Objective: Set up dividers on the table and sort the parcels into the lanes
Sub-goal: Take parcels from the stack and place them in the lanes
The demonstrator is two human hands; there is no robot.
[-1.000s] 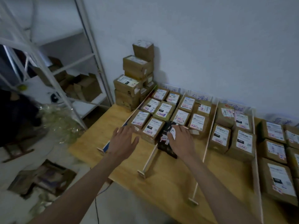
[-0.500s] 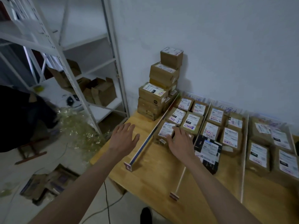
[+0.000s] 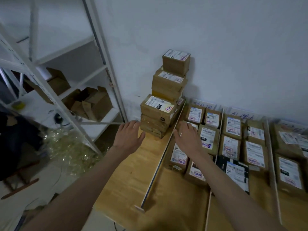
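We had turned left, away from the sorted lanes: the black parcel (image 3: 233,174) our right hand (image 3: 188,139) was setting down a second ago now lay flat in its lane, right of the first divider (image 3: 164,152), and that hand had come off it. Both hands were empty, fingers spread wide and flat. The left hand (image 3: 129,136) hovered left of the divider, just short of the stack (image 3: 166,100) of unsorted parcels standing at the divider's far end against the wall. The right hand hung just right of the divider, over the lane's brown boxes (image 3: 207,135); we could not tell whether it touched them.

We judged one parcel done and the next pick starting. The stack, piled several boxes high and uneven, looked apt to topple if we pulled from the bottom, so the top box (image 3: 175,61) seemed the safer choice.
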